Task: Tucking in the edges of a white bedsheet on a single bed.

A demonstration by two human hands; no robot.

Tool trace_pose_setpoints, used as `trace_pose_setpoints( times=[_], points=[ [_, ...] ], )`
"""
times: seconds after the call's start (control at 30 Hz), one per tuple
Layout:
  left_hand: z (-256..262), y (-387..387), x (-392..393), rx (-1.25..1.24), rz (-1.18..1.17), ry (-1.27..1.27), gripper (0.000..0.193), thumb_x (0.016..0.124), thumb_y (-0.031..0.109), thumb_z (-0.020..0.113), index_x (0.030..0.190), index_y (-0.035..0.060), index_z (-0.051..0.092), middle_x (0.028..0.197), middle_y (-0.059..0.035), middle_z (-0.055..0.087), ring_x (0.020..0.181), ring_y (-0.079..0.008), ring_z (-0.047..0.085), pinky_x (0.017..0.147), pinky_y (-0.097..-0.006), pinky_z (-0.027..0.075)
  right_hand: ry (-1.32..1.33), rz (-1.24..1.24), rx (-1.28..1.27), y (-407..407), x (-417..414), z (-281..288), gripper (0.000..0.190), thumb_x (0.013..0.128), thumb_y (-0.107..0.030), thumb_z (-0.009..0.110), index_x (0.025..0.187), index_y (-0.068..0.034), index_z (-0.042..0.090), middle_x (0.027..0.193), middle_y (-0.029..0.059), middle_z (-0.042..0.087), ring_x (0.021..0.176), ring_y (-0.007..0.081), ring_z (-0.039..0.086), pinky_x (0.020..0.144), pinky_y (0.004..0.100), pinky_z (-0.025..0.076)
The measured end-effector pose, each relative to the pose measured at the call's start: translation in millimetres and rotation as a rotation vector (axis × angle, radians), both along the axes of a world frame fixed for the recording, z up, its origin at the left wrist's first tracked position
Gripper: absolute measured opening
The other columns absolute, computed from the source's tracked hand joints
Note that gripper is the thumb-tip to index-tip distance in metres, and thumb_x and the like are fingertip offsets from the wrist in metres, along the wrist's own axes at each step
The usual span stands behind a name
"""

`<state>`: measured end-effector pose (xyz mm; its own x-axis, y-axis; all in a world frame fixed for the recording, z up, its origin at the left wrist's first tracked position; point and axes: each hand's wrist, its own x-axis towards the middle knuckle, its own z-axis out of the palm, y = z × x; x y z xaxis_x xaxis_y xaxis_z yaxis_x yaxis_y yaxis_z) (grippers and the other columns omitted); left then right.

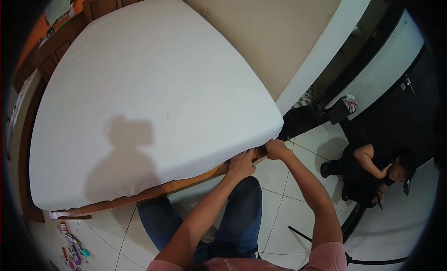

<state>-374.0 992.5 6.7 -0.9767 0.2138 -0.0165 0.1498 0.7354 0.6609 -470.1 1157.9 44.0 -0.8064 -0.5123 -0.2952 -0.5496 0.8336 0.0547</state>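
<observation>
A mattress in a white fitted sheet (157, 82) lies on a wooden bed frame (167, 187). At the near edge, my left hand (241, 165) rests against the frame's rail, its fingertips at the lower edge of the sheet; whether they grip anything cannot be told. My right hand (277, 149) is closed at the mattress's near right corner, just under the gathered sheet, with its fingers partly hidden; it seems to hold the sheet's edge there. A shadow falls on the lower left part of the sheet.
A person in dark clothes (366, 176) sits low at the right, near a dark door (412, 92). A bin (338, 110) stands by the doorway. Small colourful items (72, 250) lie on the tiled floor at lower left. A black metal leg (299, 233) is near my right arm.
</observation>
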Motion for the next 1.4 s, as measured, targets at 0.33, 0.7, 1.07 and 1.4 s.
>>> trace_pose_setpoints(
  times=[0.33, 0.7, 1.07, 1.4],
  points=[
    [3, 24, -8, -0.126, 0.146, -0.081, 0.075, 0.07, 0.022, 0.07, 0.135, 0.0004, 0.039, 0.131, -0.0215, 0.047, 0.125, -0.0359, 0.043, 0.105, -0.047, 0.032, 0.192, 0.069, -0.62, 2, 67, 16, 0.048, 0.066, 0.003, 0.051, 0.112, -0.003, 0.062, 0.111, 0.0149, 0.064, 0.091, 0.0354, 0.063, 0.078, 0.0416, 0.052],
    [-2, 27, -4, -0.201, 0.167, 0.062, 0.072, 0.07, 0.017, 0.069, 0.134, 0.0022, 0.039, 0.13, -0.0197, 0.048, 0.124, -0.0354, 0.044, 0.103, -0.0504, 0.034, 0.12, -0.078, -0.385, -11, 51, -11, 0.045, 0.066, 0.002, 0.056, 0.111, -0.001, 0.06, 0.119, 0.0139, 0.059, 0.086, 0.0354, 0.064, 0.072, 0.0442, 0.052],
    [5, 23, -3, -0.201, 0.122, 0.054, 0.068, 0.073, 0.015, 0.064, 0.135, 0.0017, 0.037, 0.133, -0.0203, 0.044, 0.126, -0.0357, 0.041, 0.105, -0.0502, 0.031, 0.482, -0.699, -1.082, 22, 22, -33, 0.02, 0.078, -0.005, 0.065, 0.096, 0.002, 0.067, 0.093, 0.0169, 0.068, 0.067, 0.0218, 0.064, 0.063, 0.0331, 0.051],
    [-1, 21, -2, -0.199, 0.128, 0.06, 0.068, 0.073, 0.014, 0.064, 0.134, 0.0003, 0.036, 0.134, -0.0223, 0.042, 0.127, -0.038, 0.039, 0.106, -0.0506, 0.029, 0.393, -0.64, -0.854, 6, -15, -21, 0.022, 0.068, -0.004, 0.066, 0.089, 0.002, 0.067, 0.084, 0.0202, 0.067, 0.082, 0.0357, 0.066, 0.075, 0.0428, 0.05]
  ],
)
